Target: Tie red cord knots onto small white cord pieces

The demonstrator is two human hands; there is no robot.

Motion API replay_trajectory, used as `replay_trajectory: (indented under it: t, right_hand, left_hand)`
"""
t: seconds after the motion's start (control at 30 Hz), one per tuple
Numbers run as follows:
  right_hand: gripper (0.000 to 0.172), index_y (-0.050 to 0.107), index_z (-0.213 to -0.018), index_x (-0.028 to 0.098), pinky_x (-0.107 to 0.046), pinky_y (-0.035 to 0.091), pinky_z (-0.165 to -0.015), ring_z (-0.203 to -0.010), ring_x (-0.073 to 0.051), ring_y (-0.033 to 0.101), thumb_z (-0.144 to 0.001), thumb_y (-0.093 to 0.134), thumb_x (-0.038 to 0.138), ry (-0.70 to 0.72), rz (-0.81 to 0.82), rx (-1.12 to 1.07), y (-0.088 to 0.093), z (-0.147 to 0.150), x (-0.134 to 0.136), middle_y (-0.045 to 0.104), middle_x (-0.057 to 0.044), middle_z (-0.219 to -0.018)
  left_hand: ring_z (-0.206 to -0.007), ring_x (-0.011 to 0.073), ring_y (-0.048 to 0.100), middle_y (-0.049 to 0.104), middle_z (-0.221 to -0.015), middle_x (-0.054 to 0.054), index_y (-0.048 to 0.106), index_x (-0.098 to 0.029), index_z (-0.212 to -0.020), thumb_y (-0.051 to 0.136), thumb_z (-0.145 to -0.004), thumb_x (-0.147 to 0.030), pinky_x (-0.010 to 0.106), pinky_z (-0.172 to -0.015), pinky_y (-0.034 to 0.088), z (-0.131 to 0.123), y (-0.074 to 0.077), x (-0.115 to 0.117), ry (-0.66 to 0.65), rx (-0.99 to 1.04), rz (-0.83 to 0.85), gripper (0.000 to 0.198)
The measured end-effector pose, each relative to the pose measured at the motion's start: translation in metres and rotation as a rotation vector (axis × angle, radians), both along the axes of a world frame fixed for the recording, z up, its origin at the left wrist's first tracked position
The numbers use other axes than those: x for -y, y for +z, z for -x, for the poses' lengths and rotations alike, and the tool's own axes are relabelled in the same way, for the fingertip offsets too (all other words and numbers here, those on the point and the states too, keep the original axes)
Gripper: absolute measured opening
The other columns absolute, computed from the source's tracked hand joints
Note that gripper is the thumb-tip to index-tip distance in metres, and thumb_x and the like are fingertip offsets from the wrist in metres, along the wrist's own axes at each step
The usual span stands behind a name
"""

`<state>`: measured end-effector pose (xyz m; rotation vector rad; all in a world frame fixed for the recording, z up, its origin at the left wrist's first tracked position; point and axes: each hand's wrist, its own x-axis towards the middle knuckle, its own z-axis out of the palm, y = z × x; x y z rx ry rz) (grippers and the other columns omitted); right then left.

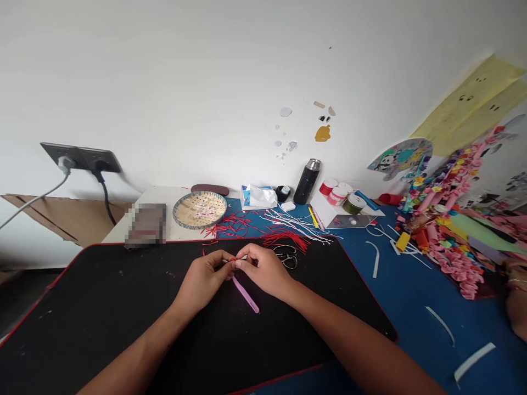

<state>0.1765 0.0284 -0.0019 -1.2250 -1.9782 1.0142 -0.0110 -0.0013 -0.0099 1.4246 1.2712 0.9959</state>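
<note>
Over the black mat (123,307) my two hands meet, fingertips almost touching. My left hand (206,276) pinches a small piece of red cord (233,260) between thumb and index finger. At the same bit of cord my right hand (262,271) is closed in a pinch too. How the cord is looped is too small to make out. Just below the fingers lies a pink-purple flat-handled tool (247,296), its upper end hidden by my left hand. Scissors with dark handles (290,258) rest on the mat beside my right hand.
Red cords (286,239) and white cords (300,224) lie behind the mat, near a woven basket (181,220), tissue box (247,204) and black thermos (307,184). Cord spools (353,204) stand right of it. Pink paper flowers (457,263) and another person's hand (516,296) are far right.
</note>
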Motion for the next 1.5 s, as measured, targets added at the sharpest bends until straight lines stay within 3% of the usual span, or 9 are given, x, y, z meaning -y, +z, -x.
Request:
replay_trajectory:
  t: [0.3,0.83,1.0,1.3,1.5]
  right_hand:
    - [0.008,0.070,-0.092,0.018,-0.024,0.036,-0.058,-0.060,-0.012,0.054,-0.094,0.063,0.022,-0.025,0.013,-0.008,0.000,0.006,-0.004,0.067,0.002,-0.070]
    - [0.007,0.066,-0.085,0.016,-0.023,0.034,-0.054,-0.057,-0.011,0.047,-0.089,0.062,0.020,-0.082,0.178,-0.215,0.000,0.006,-0.006,0.057,0.004,-0.066]
    - [0.006,0.066,-0.088,0.017,-0.023,0.034,-0.053,-0.055,-0.011,0.046,-0.090,0.062,0.022,-0.049,0.171,-0.200,0.004,0.008,0.004,0.056,0.005,-0.065]
    - [0.004,0.062,-0.083,0.020,-0.021,0.032,-0.054,-0.052,-0.009,0.042,-0.087,0.063,0.018,0.071,0.028,-0.121,-0.004,0.015,0.029,0.048,0.008,-0.059]
    - [0.007,0.061,-0.082,0.020,-0.022,0.032,-0.054,-0.050,-0.009,0.040,-0.086,0.064,0.017,0.083,0.056,-0.090,-0.008,0.015,0.035,0.046,0.008,-0.057]
  left_hand:
    - [-0.071,0.0218,0.067,0.074,-0.074,0.001,0.074,-0.022,-0.087,0.068,-0.087,-0.048,0.030,-0.068,0.050,-0.001,-0.001,0.000,0.004,-0.009,0.001,0.027]
    - [-0.069,0.0225,0.073,0.076,-0.075,0.003,0.076,-0.021,-0.084,0.067,-0.087,-0.050,0.032,-0.067,0.058,-0.001,-0.001,-0.003,0.010,0.082,0.038,0.030]
    - [-0.069,0.0224,0.074,0.076,-0.077,0.005,0.073,-0.020,-0.083,0.066,-0.088,-0.052,0.032,-0.066,0.059,-0.001,0.001,-0.003,0.041,0.115,0.064,0.033]
    - [-0.065,0.0216,0.071,0.071,-0.075,0.001,0.064,-0.021,-0.084,0.066,-0.088,-0.059,0.032,-0.061,0.061,0.002,-0.003,-0.004,0.149,0.137,0.056,0.038]
    - [-0.063,0.0208,0.070,0.072,-0.076,0.002,0.063,-0.021,-0.086,0.063,-0.092,-0.060,0.032,-0.062,0.059,0.004,-0.004,-0.005,0.159,0.115,0.017,0.039]
